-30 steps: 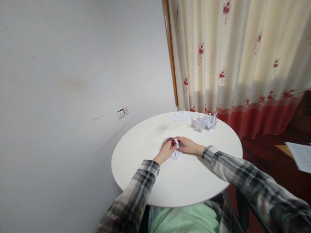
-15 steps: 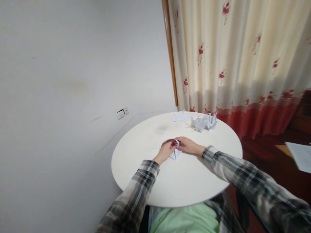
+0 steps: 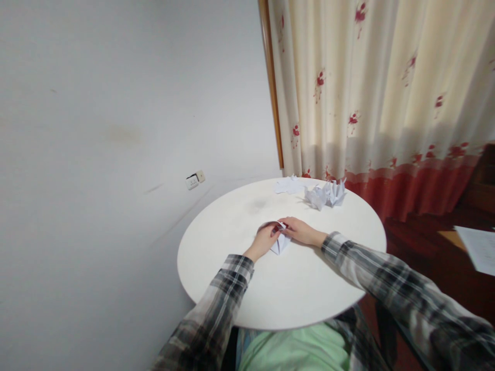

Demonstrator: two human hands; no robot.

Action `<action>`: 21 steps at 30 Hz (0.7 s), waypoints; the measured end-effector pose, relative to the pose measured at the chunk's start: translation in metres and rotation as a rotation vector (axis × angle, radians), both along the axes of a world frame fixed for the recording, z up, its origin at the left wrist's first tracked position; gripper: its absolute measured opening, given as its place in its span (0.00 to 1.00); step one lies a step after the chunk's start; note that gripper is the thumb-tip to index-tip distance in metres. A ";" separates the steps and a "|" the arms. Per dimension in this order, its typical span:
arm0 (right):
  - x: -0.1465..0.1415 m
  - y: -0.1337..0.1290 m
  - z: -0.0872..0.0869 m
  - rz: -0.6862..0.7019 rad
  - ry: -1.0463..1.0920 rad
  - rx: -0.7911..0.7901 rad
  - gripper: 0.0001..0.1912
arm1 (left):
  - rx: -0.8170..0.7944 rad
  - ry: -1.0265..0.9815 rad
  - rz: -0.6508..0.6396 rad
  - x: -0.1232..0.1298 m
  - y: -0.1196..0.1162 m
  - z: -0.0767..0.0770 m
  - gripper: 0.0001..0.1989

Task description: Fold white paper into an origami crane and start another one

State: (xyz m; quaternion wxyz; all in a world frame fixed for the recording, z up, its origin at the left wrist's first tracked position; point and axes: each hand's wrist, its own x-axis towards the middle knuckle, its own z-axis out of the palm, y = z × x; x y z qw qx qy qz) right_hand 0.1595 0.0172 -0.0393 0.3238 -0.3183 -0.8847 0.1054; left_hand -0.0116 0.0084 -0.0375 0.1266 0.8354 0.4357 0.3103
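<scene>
A partly folded piece of white paper (image 3: 281,244) is between my hands over the middle of the round white table (image 3: 216,268). From the left side, my left hand (image 3: 264,240) grips it with bent fingers. My right hand (image 3: 300,230) pinches the paper's upper right part, its fingertips close to those of my left hand. A curved flap of the sheet shows above my left fingers, and a pointed end shows below. Much of the paper is hidden behind my fingers.
Several folded white paper figures (image 3: 317,197) stand at the table's back right. More white paper (image 3: 288,185) lies flat near the back edge. A wall with a socket (image 3: 192,182) is on the left, a flowered curtain (image 3: 371,103) behind. Printed sheets (image 3: 477,247) lie at far right.
My right hand has shifted very slightly at the paper's upper edge. Both hands keep hold of the folded paper, which stays in almost the same place.
</scene>
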 end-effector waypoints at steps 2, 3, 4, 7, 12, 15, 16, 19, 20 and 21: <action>0.000 0.001 -0.001 -0.001 0.003 -0.004 0.16 | 0.005 0.005 0.005 0.000 0.000 0.000 0.10; 0.000 0.002 -0.002 -0.004 0.003 -0.004 0.16 | 0.008 0.009 0.007 0.000 0.000 0.000 0.09; 0.000 0.002 -0.002 -0.007 0.002 -0.002 0.16 | 0.008 0.014 0.009 0.000 0.000 0.000 0.09; 0.000 0.003 -0.002 -0.006 -0.001 0.002 0.16 | 0.007 0.033 0.014 0.000 0.000 0.000 0.09; 0.000 -0.001 0.001 -0.002 0.005 0.002 0.15 | 0.022 0.035 0.005 0.000 0.000 0.001 0.08; 0.000 -0.002 0.002 -0.002 0.013 -0.001 0.15 | 0.010 0.033 0.012 0.000 -0.001 0.002 0.08; 0.000 -0.001 0.002 -0.002 0.014 -0.001 0.15 | 0.007 0.033 0.011 0.000 -0.001 0.002 0.08; 0.000 0.000 0.002 0.007 0.011 0.006 0.15 | 0.009 0.031 -0.005 0.001 -0.001 0.003 0.09; 0.000 0.000 0.002 0.009 0.009 0.008 0.15 | 0.010 0.030 -0.007 0.001 -0.001 0.003 0.09; 0.000 0.000 0.002 0.009 0.009 0.008 0.15 | 0.008 0.030 -0.008 0.001 -0.001 0.003 0.09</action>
